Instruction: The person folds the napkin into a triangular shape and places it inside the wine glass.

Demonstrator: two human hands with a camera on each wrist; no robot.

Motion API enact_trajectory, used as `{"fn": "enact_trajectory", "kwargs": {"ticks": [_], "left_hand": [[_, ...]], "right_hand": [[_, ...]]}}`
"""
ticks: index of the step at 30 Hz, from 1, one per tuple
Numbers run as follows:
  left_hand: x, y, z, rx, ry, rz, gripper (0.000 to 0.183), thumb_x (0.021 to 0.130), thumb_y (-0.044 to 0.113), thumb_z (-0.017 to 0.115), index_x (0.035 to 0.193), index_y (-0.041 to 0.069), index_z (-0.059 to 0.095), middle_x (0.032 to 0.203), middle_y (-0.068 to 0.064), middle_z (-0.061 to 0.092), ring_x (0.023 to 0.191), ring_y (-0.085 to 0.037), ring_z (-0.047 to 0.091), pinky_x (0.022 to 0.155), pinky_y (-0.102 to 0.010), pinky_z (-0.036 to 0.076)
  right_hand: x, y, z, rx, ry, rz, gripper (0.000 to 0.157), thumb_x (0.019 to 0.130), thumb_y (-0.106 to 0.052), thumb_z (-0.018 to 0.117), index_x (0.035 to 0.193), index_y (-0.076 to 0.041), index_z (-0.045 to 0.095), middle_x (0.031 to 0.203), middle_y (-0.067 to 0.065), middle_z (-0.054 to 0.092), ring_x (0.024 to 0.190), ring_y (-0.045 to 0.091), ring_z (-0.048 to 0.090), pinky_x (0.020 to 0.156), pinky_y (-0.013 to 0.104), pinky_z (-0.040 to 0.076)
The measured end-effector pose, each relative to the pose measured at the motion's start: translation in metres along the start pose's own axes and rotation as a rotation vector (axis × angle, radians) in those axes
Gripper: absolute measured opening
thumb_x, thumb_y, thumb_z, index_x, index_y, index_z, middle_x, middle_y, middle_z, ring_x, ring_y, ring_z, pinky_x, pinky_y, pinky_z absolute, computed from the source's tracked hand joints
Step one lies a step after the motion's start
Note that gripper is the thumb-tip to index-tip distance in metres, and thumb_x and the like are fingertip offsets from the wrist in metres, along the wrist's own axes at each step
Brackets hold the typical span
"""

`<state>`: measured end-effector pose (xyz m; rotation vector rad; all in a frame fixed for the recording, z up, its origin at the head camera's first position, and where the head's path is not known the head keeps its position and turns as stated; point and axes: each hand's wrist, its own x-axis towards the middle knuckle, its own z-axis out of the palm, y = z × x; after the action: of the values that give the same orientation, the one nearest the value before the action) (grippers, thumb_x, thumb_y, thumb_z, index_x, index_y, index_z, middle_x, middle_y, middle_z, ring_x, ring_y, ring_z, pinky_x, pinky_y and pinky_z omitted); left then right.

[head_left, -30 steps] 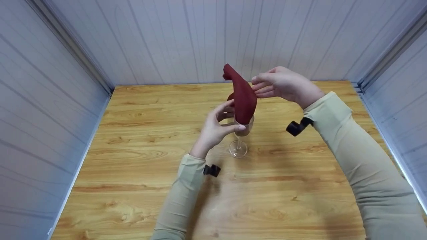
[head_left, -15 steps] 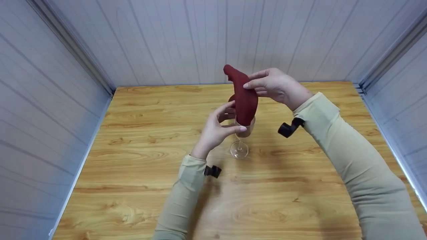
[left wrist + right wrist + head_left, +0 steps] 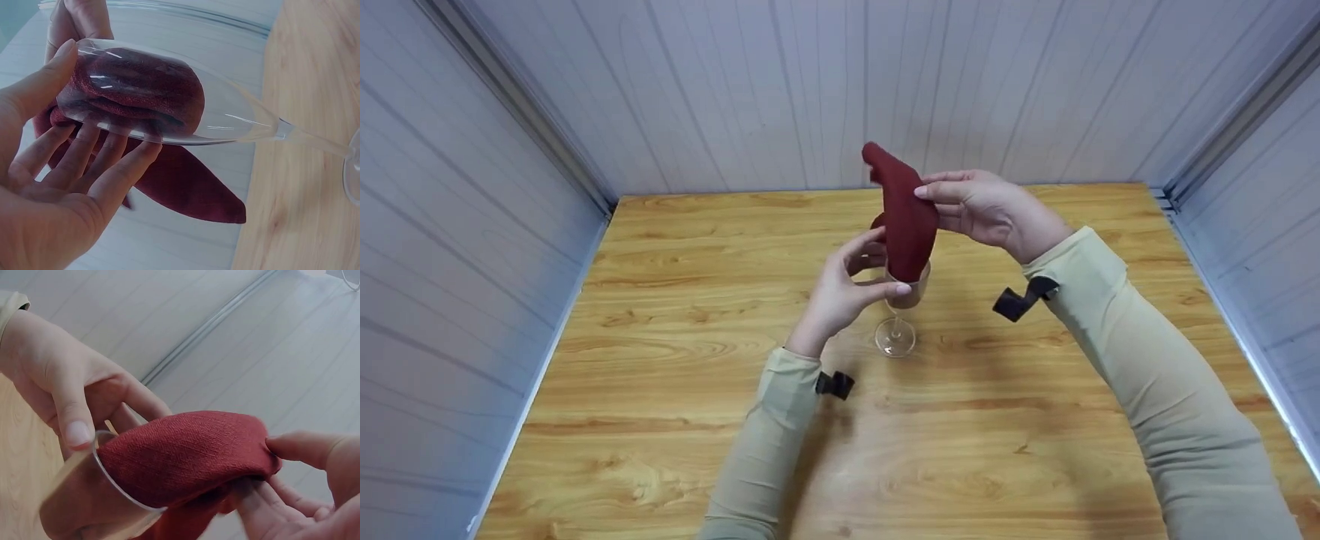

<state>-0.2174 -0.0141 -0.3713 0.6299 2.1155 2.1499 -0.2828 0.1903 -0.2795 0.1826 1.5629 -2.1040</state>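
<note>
A folded dark red cloth napkin (image 3: 910, 217) stands in a clear stemmed glass (image 3: 895, 337), its lower part bunched inside the bowl and its upper part rising above the rim. My left hand (image 3: 840, 292) holds the bowl near the rim, thumb on the near side and fingers round the far side. In the left wrist view the napkin (image 3: 140, 90) shows through the bowl, and a pointed flap hangs outside it. My right hand (image 3: 986, 206) pinches the napkin's upper right edge between thumb and fingers, as the right wrist view shows at the cloth (image 3: 197, 455).
The glass foot rests on a wood-grain table (image 3: 660, 337). Pale panelled walls (image 3: 720, 90) enclose the back and both sides. A black camera mount sits on each wrist, the right one (image 3: 1024, 298) sticking out over the table.
My right hand has moved from beside the napkin with loose fingers to pinching its upper right edge. The upper cloth has shifted slightly. My left hand keeps its hold on the glass.
</note>
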Motion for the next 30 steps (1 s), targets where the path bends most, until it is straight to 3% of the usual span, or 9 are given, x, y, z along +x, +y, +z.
{"fn": "enact_trajectory", "kwargs": {"ticks": [4,9,14,21,25,30], "left_hand": [[-0.004,0.012,-0.002,0.013,0.0,0.019,0.07,0.074,-0.004,0.08,0.135,-0.006,0.047,0.114,-0.019,0.059,0.106,-0.032,0.058,0.093,-0.034,0.047],[-0.005,0.011,-0.004,-0.003,0.002,0.025,0.07,0.074,-0.004,0.079,0.136,-0.005,0.047,0.115,-0.018,0.06,0.105,-0.033,0.059,0.093,-0.038,0.047],[-0.006,0.008,-0.005,0.004,-0.01,0.034,0.07,0.075,-0.001,0.08,0.136,-0.002,0.048,0.116,-0.017,0.06,0.106,-0.032,0.059,0.094,-0.04,0.047],[-0.002,-0.006,-0.007,0.015,-0.01,0.076,0.071,0.075,0.001,0.08,0.138,0.0,0.048,0.115,-0.016,0.061,0.106,-0.03,0.059,0.092,-0.04,0.049],[0.003,-0.02,-0.01,-0.018,-0.016,0.064,0.071,0.075,0.005,0.082,0.138,0.007,0.049,0.115,-0.013,0.06,0.104,-0.027,0.06,0.087,-0.042,0.052],[0.007,-0.022,-0.016,-0.018,-0.002,0.055,0.072,0.074,0.003,0.082,0.139,0.005,0.049,0.116,-0.012,0.06,0.102,-0.027,0.062,0.088,-0.042,0.051]], "right_hand": [[0.001,-0.001,0.004,-0.049,0.023,0.012,0.031,0.084,-0.004,0.073,0.111,0.002,0.06,0.094,0.014,0.07,0.087,0.023,0.069,0.078,0.034,0.055],[0.006,-0.001,0.01,-0.072,0.015,0.017,0.048,0.081,-0.002,0.074,0.124,0.003,0.052,0.099,0.013,0.069,0.091,0.024,0.068,0.083,0.034,0.054],[0.006,0.005,0.012,-0.061,-0.056,-0.015,0.056,0.08,0.007,0.072,0.13,0.002,0.047,0.104,0.013,0.066,0.093,0.023,0.065,0.087,0.031,0.051],[-0.007,0.011,0.007,-0.03,-0.274,-0.172,0.054,0.08,0.017,0.067,0.127,0.001,0.049,0.111,0.016,0.064,0.098,0.024,0.063,0.083,0.033,0.052],[-0.016,0.019,0.005,-0.115,-0.373,-0.328,0.047,0.081,0.018,0.064,0.123,0.0,0.054,0.111,0.018,0.065,0.101,0.026,0.063,0.085,0.035,0.052],[-0.026,0.03,-0.001,-0.245,-0.438,-0.482,0.04,0.081,0.017,0.065,0.117,0.0,0.058,0.108,0.019,0.066,0.103,0.028,0.063,0.086,0.039,0.051]]}}
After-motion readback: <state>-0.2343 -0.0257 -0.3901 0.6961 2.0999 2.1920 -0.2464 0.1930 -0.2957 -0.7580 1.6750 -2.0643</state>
